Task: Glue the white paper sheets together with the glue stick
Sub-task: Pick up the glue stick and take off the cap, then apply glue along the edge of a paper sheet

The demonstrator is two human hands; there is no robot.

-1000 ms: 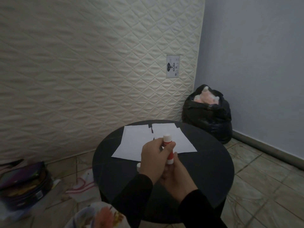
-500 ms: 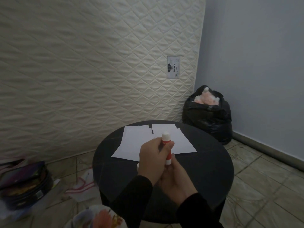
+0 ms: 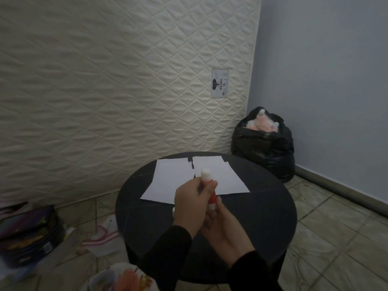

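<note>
— Two white paper sheets (image 3: 195, 178) lie flat on the round black table (image 3: 262, 206), side by side toward its far edge, their inner edges overlapping or touching; we cannot tell which

— And the glue stick (image 3: 207, 189)? We see it held up above the near edge of the sheets, roughly upright and tilted a little, its white tip uncovered at the top and its red body below

— Yes, and we have both hands on it. Our left hand (image 3: 192, 206) has its thumb and fingers curled round the upper red part, just under the white tip

— Our right hand (image 3: 225, 227) sits lower and nearer to us, partly hidden behind the left; its fingers grip the white base of the stick

— Something small and white shows on the table just left of our left hand; we cannot tell what it is

— Behind the table a quilted cream mattress (image 3: 115, 80) stands on edge, with a label (image 3: 219, 83) on it

— A full black bag (image 3: 264, 143) sits on the tiled floor (image 3: 336, 238) in the corner, beside the bluish wall (image 3: 325, 70)

— Low on the left we make out a dark blurred bundle (image 3: 27, 234) on the floor
</note>
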